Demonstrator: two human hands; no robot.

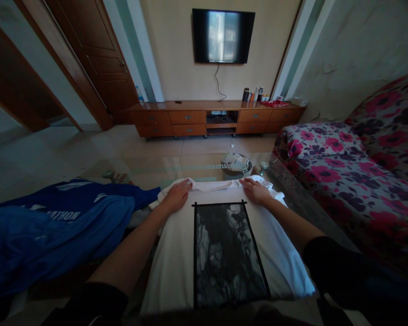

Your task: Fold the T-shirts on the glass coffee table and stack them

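White cloth shirt with a black-framed grey print lies across the clear glass table, left hand and right hand touching its far edge, pinching or not I can't tell, and level, even tension should keep it smooth.

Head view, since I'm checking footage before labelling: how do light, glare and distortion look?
Head view: dim overall, corners darkest; a pale vertical reflection glares on the television; wide-angle distortion seems to tilt the door. Also in the head view, the white shirt is brighter than the dark sleeves, and both the left hand and right hand remain readable.
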